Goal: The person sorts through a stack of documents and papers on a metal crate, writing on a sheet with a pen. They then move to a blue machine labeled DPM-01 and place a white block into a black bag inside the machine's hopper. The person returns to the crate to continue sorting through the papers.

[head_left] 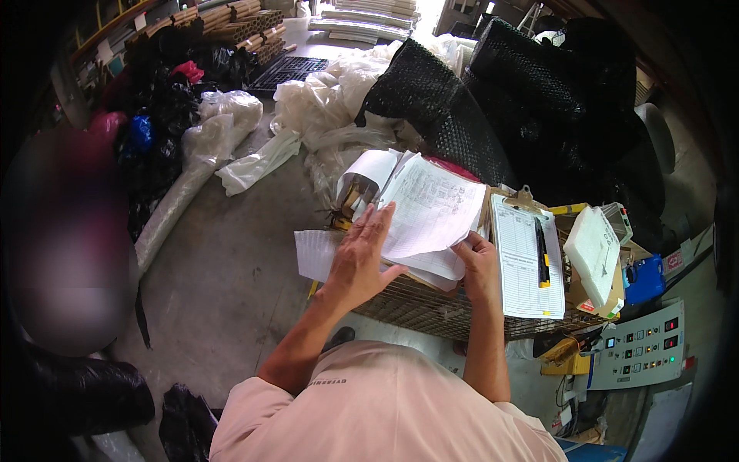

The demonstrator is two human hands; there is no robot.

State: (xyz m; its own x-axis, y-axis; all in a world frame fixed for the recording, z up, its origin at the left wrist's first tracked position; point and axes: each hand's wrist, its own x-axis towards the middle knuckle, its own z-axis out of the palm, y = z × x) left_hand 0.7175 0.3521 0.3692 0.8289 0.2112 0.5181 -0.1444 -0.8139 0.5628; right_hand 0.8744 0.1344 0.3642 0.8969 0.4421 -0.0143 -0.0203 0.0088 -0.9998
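A stack of printed paper sheets (435, 202) lies in front of me on top of a wire mesh basket (419, 306). My left hand (360, 250) rests against the stack's left edge, fingers stretched out, thumb apart. At the lower right corner, my right hand (480, 266) pinches the top sheets between thumb and fingers. The upper left sheet curls back. Beside my right hand lies a clipboard (512, 262) with a form, and a black and yellow cutter knife (543, 260) on it. Another sheet (314, 254) sticks out left of my left hand.
Right of the clipboard are a white block (591, 250), a blue case (645, 279) and a control panel (643, 348). Black bubble wrap (435, 100) and crumpled clear plastic (327, 100) pile up beyond the basket. A plastic-wrapped roll (181, 196) lies on the left floor.
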